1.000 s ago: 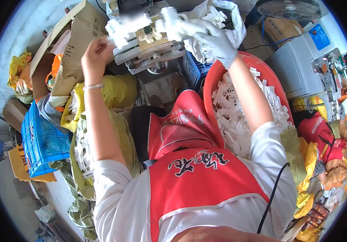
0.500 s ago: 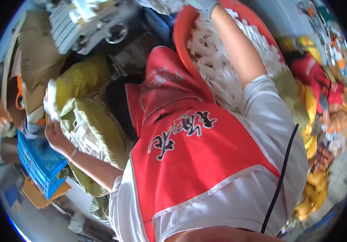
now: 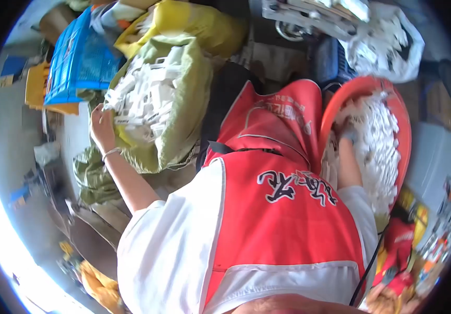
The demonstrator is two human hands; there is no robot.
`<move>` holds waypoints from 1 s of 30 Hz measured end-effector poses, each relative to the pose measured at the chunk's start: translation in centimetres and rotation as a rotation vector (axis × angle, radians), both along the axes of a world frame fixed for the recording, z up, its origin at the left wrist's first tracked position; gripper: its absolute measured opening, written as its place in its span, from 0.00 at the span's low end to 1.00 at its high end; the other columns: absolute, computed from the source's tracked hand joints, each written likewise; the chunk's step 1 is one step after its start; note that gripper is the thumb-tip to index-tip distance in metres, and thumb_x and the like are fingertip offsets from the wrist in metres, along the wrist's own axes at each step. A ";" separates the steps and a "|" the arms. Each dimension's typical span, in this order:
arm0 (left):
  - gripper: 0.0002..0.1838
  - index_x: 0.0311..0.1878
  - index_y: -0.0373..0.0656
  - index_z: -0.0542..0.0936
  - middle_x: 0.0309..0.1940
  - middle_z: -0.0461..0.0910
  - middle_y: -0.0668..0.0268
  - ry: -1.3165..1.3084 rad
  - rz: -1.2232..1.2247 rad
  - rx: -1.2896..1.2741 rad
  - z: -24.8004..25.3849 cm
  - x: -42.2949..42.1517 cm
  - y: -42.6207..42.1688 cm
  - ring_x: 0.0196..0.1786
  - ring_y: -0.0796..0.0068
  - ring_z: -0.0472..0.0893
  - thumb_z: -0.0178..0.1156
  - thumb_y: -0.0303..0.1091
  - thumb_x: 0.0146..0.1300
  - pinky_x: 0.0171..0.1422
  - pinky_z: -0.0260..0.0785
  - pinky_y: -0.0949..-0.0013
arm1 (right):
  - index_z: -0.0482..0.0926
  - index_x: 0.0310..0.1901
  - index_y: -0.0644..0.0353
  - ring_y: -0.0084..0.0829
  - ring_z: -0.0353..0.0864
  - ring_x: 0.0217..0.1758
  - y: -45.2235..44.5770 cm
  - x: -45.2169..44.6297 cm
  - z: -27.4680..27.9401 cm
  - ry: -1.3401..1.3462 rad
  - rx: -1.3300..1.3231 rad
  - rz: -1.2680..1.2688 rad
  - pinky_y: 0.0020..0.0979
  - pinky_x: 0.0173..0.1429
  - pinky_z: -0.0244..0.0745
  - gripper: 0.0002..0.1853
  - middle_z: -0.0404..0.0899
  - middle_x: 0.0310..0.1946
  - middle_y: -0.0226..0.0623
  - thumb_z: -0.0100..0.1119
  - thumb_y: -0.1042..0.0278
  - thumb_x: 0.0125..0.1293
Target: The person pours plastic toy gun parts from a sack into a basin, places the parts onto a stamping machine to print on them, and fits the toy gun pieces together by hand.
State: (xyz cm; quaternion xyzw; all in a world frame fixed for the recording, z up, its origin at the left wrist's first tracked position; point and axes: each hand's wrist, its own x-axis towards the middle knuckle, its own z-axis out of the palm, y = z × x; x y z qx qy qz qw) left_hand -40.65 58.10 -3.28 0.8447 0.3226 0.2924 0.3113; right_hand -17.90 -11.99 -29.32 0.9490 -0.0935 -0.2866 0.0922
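Note:
My left hand (image 3: 103, 125) is at the left rim of a green woven sack (image 3: 187, 99), its fingers curled beside white plastic pieces (image 3: 149, 86) that fill the sack. What those fingers grip, if anything, is too small to make out. My right hand (image 3: 348, 134), in a grey glove, is down inside a red oval tub (image 3: 404, 125), among a heap of white strip-like pieces (image 3: 374, 141). Its fingers are hidden by the heap and blur.
A blue plastic crate (image 3: 81, 63) and a yellow sack (image 3: 199, 23) stand beyond the green sack. At the far right is a white bag (image 3: 387, 52) of white pieces. Another person in red (image 3: 398, 243) is at the lower right.
The view has swung, so the sack and tub sit elsewhere in it. My right hand has come back from the tub's far end into the white heap. My left hand has dropped to the sack's rim.

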 end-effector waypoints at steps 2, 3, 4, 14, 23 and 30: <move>0.15 0.50 0.42 0.77 0.45 0.79 0.64 0.140 0.098 0.130 -0.1 -0.7 -0.1 0.49 0.74 0.76 0.59 0.30 0.60 0.54 0.68 0.70 | 0.43 0.71 0.58 0.50 0.72 0.58 -0.5 0.3 -0.3 -0.006 0.005 0.042 0.44 0.59 0.69 0.48 0.67 0.60 0.53 0.47 0.35 0.57; 0.14 0.51 0.43 0.77 0.45 0.79 0.65 0.149 0.120 0.187 -0.7 -0.6 -0.3 0.49 0.75 0.76 0.58 0.31 0.60 0.55 0.67 0.70 | 0.43 0.71 0.58 0.50 0.73 0.56 0.3 0.1 1.0 -0.017 0.013 0.052 0.45 0.57 0.70 0.47 0.68 0.58 0.54 0.47 0.37 0.57; 0.14 0.50 0.43 0.78 0.44 0.80 0.64 0.096 0.108 0.136 -1.6 0.6 0.2 0.48 0.78 0.77 0.58 0.32 0.61 0.53 0.68 0.72 | 0.44 0.70 0.58 0.51 0.75 0.54 0.6 0.0 2.1 -0.033 0.012 0.042 0.45 0.54 0.71 0.47 0.69 0.57 0.55 0.47 0.38 0.58; 0.10 0.45 0.38 0.80 0.36 0.82 0.64 -0.103 -0.528 0.058 1.4 22.2 -13.9 0.38 0.81 0.80 0.58 0.30 0.62 0.41 0.73 0.75 | 0.70 0.54 0.53 0.36 0.77 0.34 -3.9 -1.2 5.2 -0.659 1.053 -0.597 0.36 0.37 0.72 0.20 0.77 0.36 0.38 0.51 0.52 0.66; 0.15 0.46 0.40 0.78 0.38 0.81 0.60 -0.248 -0.952 0.144 8.6 32.0 -26.0 0.39 0.69 0.82 0.65 0.32 0.55 0.44 0.73 0.70 | 0.64 0.64 0.52 0.14 0.69 0.36 -1.2 -2.5 16.5 -0.596 1.827 -0.851 0.20 0.41 0.68 0.21 0.73 0.40 0.20 0.48 0.64 0.70; 0.26 0.52 0.39 0.75 0.42 0.81 0.58 -0.132 -1.057 0.222 8.9 36.4 -28.4 0.44 0.67 0.82 0.70 0.38 0.49 0.49 0.74 0.68 | 0.63 0.64 0.56 0.15 0.72 0.43 0.2 -2.0 19.4 -0.574 1.754 -0.648 0.21 0.47 0.68 0.22 0.73 0.47 0.25 0.47 0.68 0.69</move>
